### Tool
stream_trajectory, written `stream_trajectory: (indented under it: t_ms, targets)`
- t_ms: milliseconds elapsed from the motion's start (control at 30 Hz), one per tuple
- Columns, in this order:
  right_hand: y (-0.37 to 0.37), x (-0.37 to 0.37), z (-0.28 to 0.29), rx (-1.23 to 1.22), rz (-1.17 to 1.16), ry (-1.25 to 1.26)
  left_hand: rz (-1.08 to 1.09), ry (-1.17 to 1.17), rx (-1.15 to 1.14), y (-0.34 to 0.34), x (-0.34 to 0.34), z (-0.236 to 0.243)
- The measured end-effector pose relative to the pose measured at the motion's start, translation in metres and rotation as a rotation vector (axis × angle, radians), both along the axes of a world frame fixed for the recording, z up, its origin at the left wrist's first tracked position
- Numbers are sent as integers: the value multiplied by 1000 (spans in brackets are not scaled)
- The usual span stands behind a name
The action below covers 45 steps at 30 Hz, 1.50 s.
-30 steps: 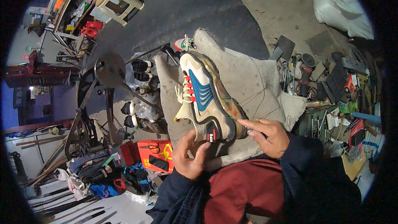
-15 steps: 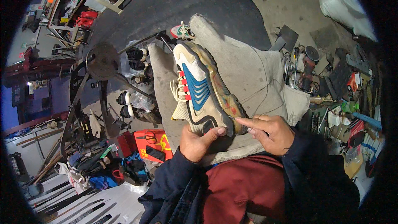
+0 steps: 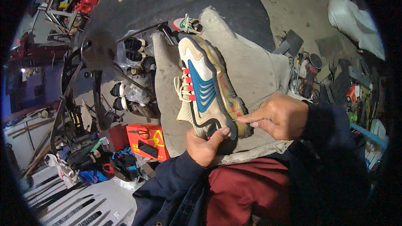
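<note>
A beige sneaker (image 3: 209, 71) with a blue side panel, red lace loops and cream laces lies on its side over a grey cloth (image 3: 259, 73) on my lap. Its toe points away from me, and its worn, yellowish sole (image 3: 228, 94) faces right. My left hand (image 3: 204, 146) grips the heel, thumb on the upper's edge. Beside the heel end of the sole, my right hand (image 3: 278, 117) is closed in a pinch, forefinger stretched toward the sole edge. What it pinches is too small to make out. Thin dark thread runs across the cloth near this hand.
On the left stand a dark metal stand with a round plate (image 3: 98, 50), several shoes and a red box (image 3: 147, 141) bearing scissors and a phone. An angle grinder (image 3: 312, 71) lies among tools on the right. Another sneaker (image 3: 187, 24) sits beyond the cloth.
My right hand has turned over so its back shows, and it has lifted slightly beside the heel. My left hand keeps its hold on the sneaker. The whole view has shifted slightly.
</note>
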State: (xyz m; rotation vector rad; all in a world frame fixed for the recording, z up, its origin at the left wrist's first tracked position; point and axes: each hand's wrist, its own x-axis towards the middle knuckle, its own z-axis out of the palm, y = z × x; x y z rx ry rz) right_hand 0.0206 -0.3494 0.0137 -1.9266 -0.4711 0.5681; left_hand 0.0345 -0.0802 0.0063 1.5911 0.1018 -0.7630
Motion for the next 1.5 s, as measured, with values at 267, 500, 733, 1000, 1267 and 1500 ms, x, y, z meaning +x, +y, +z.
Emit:
stream_trajectory:
  t_ms: [267,500,733,1000,1267,1500]
  targets:
    - [14,16,3,-103,25,-61,-35,-103,3,1,5,-11]
    - [24,13,-7,-200,-11,-43,-60,-97,-34,12,9,-23]
    - [34,1,-13,9,-180,-112,-127,-88,-65,17,11,-27]
    - [17,-8,-24,54,-147,-153,49,26,-142,13,7,-16]
    - [22,-15,-20,37,-226,-167,43,-68,-99,5,2,-17]
    - [33,-16,-8,42,-303,105,21,-130,-61,6,-3,-14]
